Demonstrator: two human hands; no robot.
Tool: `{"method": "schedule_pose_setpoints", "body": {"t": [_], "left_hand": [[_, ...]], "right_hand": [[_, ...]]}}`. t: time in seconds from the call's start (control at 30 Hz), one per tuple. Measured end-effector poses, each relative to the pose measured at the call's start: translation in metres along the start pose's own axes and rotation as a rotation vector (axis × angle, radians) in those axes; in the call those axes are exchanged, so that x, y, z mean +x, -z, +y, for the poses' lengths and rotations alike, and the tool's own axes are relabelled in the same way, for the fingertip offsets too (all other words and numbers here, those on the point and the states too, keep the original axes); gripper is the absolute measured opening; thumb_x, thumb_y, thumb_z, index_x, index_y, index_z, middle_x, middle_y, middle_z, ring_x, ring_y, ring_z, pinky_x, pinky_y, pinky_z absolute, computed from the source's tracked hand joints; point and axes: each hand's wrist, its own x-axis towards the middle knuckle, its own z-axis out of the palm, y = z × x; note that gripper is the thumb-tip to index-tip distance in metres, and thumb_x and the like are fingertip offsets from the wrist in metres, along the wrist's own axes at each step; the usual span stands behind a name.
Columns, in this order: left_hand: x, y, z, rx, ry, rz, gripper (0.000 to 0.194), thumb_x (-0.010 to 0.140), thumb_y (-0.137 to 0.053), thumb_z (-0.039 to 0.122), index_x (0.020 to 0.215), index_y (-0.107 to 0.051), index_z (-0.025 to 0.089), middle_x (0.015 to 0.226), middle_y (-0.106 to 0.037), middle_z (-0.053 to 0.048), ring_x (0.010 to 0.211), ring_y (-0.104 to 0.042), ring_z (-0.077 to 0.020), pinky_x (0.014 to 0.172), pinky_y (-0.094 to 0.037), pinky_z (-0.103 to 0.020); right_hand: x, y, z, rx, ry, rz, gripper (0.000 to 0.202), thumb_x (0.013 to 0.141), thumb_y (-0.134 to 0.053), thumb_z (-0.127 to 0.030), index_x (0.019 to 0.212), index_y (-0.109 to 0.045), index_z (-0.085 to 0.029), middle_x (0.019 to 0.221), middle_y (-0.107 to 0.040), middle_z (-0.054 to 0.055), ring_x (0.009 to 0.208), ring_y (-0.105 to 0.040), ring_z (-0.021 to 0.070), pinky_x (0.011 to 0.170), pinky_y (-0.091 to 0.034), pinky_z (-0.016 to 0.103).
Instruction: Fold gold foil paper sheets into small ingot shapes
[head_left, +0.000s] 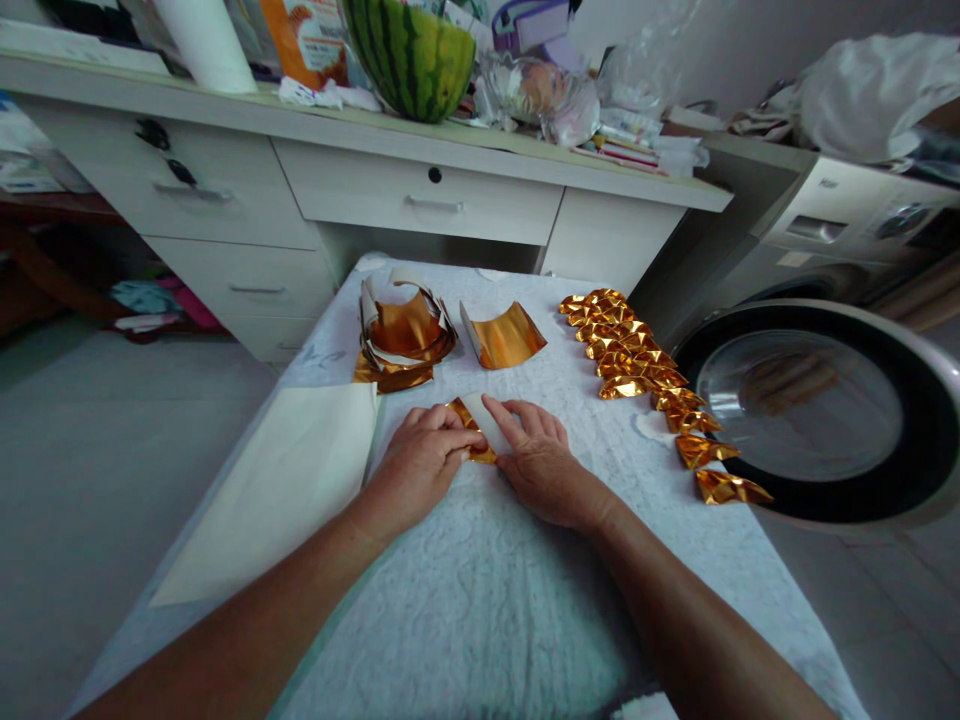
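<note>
A small sheet of gold foil paper (482, 455) lies partly folded on the cloth-covered table, its white back curving upward. On its left side my left hand (420, 458) pinches the foil, fingers bent and pressed together. My right hand (544, 465) grips the right side, with the index finger along the white back and the thumb at the lower edge. Beyond my hands stands a curled stack of gold sheets (409, 328), and beside it one loose curved sheet (511, 338). Several folded gold foil pieces (626, 387) form a row along the table's right side.
A large cream paper sheet (277, 490) lies on the table's left. Behind the table is a white desk (487, 205) with drawers, bearing a cut watermelon (412, 55) and clutter. At right, the open round door (802, 400) of a washing machine (832, 215) reaches beside the table edge.
</note>
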Motion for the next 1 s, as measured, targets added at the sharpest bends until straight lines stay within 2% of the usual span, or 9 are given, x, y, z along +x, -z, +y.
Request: {"method": "schedule_pose_setpoints", "body": {"t": [0.17, 0.23, 0.33, 0.4, 0.5, 0.67, 0.77, 0.87, 1.0], "left_hand": [[0.0000, 0.0012, 0.0019, 0.004, 0.020, -0.015, 0.033, 0.086, -0.052, 0.013, 0.107, -0.073, 0.029, 0.099, -0.060, -0.003, 0.097, -0.048, -0.0218, 0.091, -0.043, -0.038], [0.0003, 0.0010, 0.0018, 0.006, 0.018, -0.016, 0.033, 0.087, -0.052, 0.013, 0.107, -0.073, 0.028, 0.100, -0.060, -0.004, 0.097, -0.048, -0.0220, 0.090, -0.043, -0.039], [0.0002, 0.0004, 0.0006, 0.003, 0.009, -0.003, 0.033, 0.087, -0.051, 0.014, 0.108, -0.073, 0.028, 0.101, -0.060, -0.004, 0.097, -0.048, -0.0223, 0.091, -0.043, -0.039], [-0.0004, 0.0001, -0.0003, -0.002, -0.002, 0.008, 0.033, 0.088, -0.051, 0.014, 0.107, -0.073, 0.029, 0.101, -0.060, -0.004, 0.098, -0.048, -0.0222, 0.091, -0.043, -0.039], [-0.0014, 0.0002, -0.0005, -0.010, -0.022, 0.017, 0.032, 0.088, -0.052, 0.015, 0.106, -0.073, 0.029, 0.101, -0.060, -0.004, 0.098, -0.049, -0.0220, 0.091, -0.043, -0.039], [-0.0018, 0.0011, 0.0011, 0.001, -0.043, 0.015, 0.029, 0.089, -0.053, 0.017, 0.106, -0.073, 0.029, 0.100, -0.061, -0.003, 0.098, -0.049, -0.0218, 0.090, -0.042, -0.039], [-0.0011, 0.0015, 0.0021, -0.001, -0.046, 0.001, 0.024, 0.090, -0.054, 0.019, 0.103, -0.073, 0.028, 0.098, -0.062, -0.003, 0.096, -0.051, -0.0215, 0.088, -0.043, -0.038], [-0.0006, 0.0017, 0.0033, -0.009, -0.051, -0.008, 0.021, 0.089, -0.056, 0.019, 0.100, -0.072, 0.027, 0.098, -0.062, -0.003, 0.096, -0.052, -0.0212, 0.087, -0.043, -0.037], [-0.0008, 0.0010, 0.0044, -0.003, -0.054, 0.018, 0.014, 0.086, -0.061, 0.019, 0.094, -0.069, 0.025, 0.096, -0.061, -0.002, 0.096, -0.052, -0.0211, 0.086, -0.043, -0.037]], "right_hand": [[0.0004, -0.0020, 0.0079, 0.063, 0.013, 0.058, 0.071, 0.088, -0.047, -0.021, 0.152, -0.018, -0.012, 0.144, -0.041, 0.016, 0.130, -0.034, 0.0280, 0.110, -0.027, 0.049], [0.0011, -0.0015, 0.0088, 0.094, -0.014, 0.094, 0.062, 0.092, -0.044, -0.030, 0.147, -0.026, -0.009, 0.141, -0.043, 0.018, 0.128, -0.037, 0.0284, 0.108, -0.029, 0.048], [0.0021, -0.0010, 0.0070, 0.082, -0.011, 0.138, 0.049, 0.090, -0.050, -0.043, 0.128, -0.048, -0.012, 0.132, -0.049, 0.016, 0.121, -0.042, 0.0292, 0.104, -0.033, 0.047], [0.0025, -0.0019, 0.0053, 0.058, 0.002, 0.155, 0.046, 0.083, -0.060, -0.045, 0.117, -0.053, -0.014, 0.126, -0.051, 0.014, 0.117, -0.044, 0.0294, 0.101, -0.035, 0.046], [0.0031, -0.0048, 0.0045, 0.044, -0.006, 0.178, 0.046, 0.077, -0.067, -0.043, 0.112, -0.053, -0.016, 0.122, -0.053, 0.013, 0.113, -0.045, 0.0288, 0.098, -0.037, 0.046], [0.0045, -0.0085, 0.0056, 0.039, -0.007, 0.200, 0.044, 0.080, -0.065, -0.040, 0.114, -0.052, -0.017, 0.121, -0.053, 0.012, 0.111, -0.046, 0.0275, 0.098, -0.037, 0.044], [0.0057, -0.0091, 0.0052, 0.005, -0.077, 0.249, 0.045, 0.082, -0.063, -0.043, 0.115, -0.052, -0.015, 0.119, -0.053, 0.013, 0.110, -0.046, 0.0286, 0.096, -0.037, 0.044], [0.0071, -0.0093, 0.0042, -0.029, -0.121, 0.272, 0.043, 0.081, -0.064, -0.047, 0.108, -0.054, -0.015, 0.116, -0.054, 0.013, 0.107, -0.047, 0.0296, 0.093, -0.039, 0.045], [0.0079, -0.0093, 0.0034, -0.016, -0.102, 0.257, 0.035, 0.080, -0.066, -0.042, 0.101, -0.055, -0.017, 0.115, -0.054, 0.011, 0.105, -0.046, 0.0281, 0.091, -0.039, 0.043]]}}
